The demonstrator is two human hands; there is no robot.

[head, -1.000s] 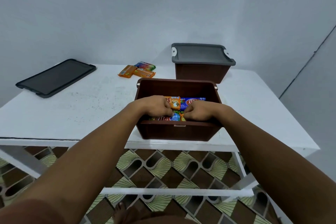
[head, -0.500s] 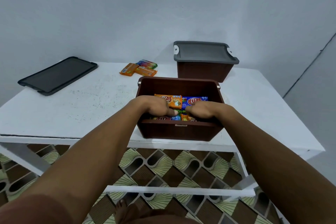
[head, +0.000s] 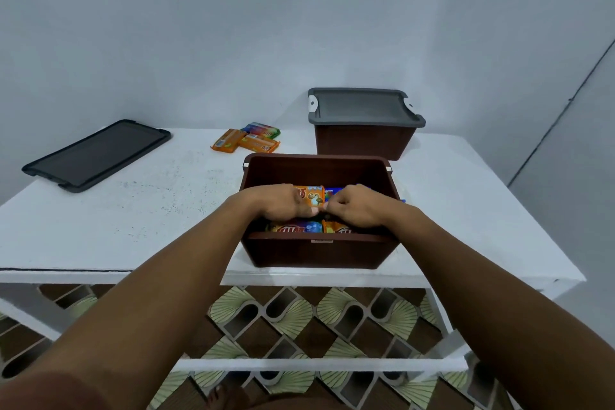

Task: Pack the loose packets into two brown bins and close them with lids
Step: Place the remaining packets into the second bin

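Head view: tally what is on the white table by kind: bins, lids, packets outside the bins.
Brown bins: 2, open bin, lidded bin
Lids: 2, grey lid on the lidded bin, dark lid flat on the table
Packets outside bins: 3, left orange packet, right orange packet, multicoloured packet
Total: 7
Packets inside the open bin: partly covered, not counted.

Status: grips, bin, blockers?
Left grip and right grip in open brown bin, fingers curled on packed packets. Three loose packets on table beyond it. Dark lid lies far left; second bin lidded. Nothing blocking.
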